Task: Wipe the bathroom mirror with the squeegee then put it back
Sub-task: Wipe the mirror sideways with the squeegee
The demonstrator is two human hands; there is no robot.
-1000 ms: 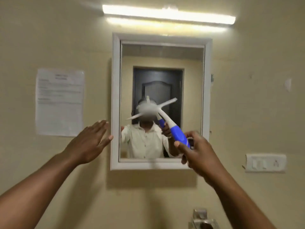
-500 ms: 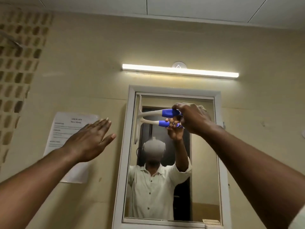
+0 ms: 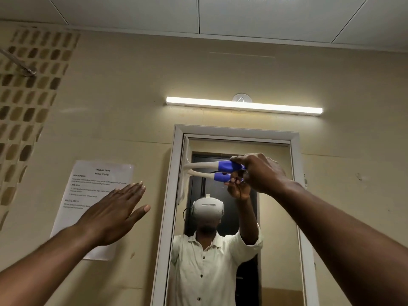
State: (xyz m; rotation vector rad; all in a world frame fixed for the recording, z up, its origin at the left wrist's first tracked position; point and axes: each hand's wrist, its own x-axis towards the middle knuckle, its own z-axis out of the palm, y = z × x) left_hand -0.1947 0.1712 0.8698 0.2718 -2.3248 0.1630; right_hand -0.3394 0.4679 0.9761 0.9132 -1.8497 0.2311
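The white-framed bathroom mirror (image 3: 276, 217) hangs on the beige wall ahead and reflects me. My right hand (image 3: 259, 172) grips the blue end of a white squeegee (image 3: 207, 165), held level. Its blade stands upright against the glass at the mirror's upper left edge, and its reflection lies just below the handle. My left hand (image 3: 114, 214) is raised flat, fingers together and pointing up-right, left of the mirror frame. It holds nothing and does not touch the mirror.
A printed paper sheet (image 3: 97, 191) is taped to the wall left of the mirror, partly behind my left hand. A lit tube lamp (image 3: 242, 106) runs above the mirror. Patterned tiles (image 3: 24, 111) cover the far left wall.
The view tilted up. My right hand carried the squeegee from the mirror's middle to its upper left and set the blade upright against the glass. The left hand stayed raised.
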